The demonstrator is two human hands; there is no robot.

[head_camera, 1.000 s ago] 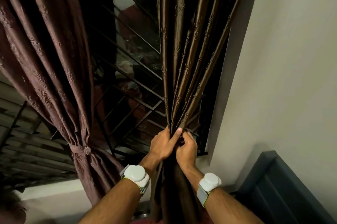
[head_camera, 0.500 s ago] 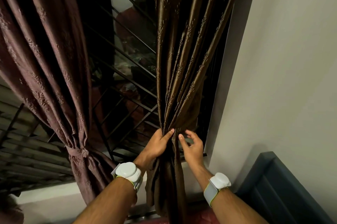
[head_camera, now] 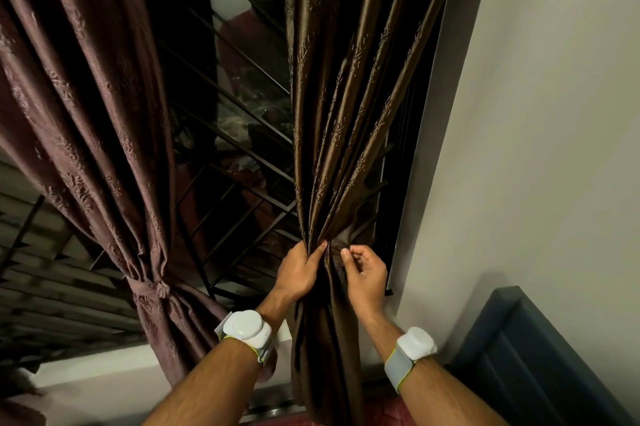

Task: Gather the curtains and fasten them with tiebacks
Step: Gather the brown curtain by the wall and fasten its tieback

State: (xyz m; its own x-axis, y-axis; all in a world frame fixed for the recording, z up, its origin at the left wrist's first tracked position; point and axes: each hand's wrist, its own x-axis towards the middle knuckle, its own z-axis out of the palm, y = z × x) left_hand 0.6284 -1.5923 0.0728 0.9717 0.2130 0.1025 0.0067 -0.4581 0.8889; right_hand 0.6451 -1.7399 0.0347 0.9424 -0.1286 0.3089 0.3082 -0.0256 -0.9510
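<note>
The brown right curtain (head_camera: 346, 114) hangs in front of the window and is bunched into folds at waist height. My left hand (head_camera: 299, 273) is closed around that bunch from the left, thumb across the front. My right hand (head_camera: 365, 273) is just right of the bunch with its fingers half curled. Its thumb tip touches a darker band of fabric (head_camera: 348, 241) at the gather. I cannot tell whether it grips the band. The mauve left curtain (head_camera: 90, 120) is gathered and held by a knotted tieback (head_camera: 154, 288).
A dark window with a diagonal metal grille (head_camera: 235, 162) lies between the curtains. A white wall (head_camera: 540, 148) stands to the right, with a dark blue padded piece of furniture (head_camera: 519, 356) below it. A white sill (head_camera: 104, 377) runs under the window.
A second ago both hands clasped the bunched brown curtain. The right hand then let go and opened, and its fingers have now curled back toward the gather. The left hand keeps its hold.
</note>
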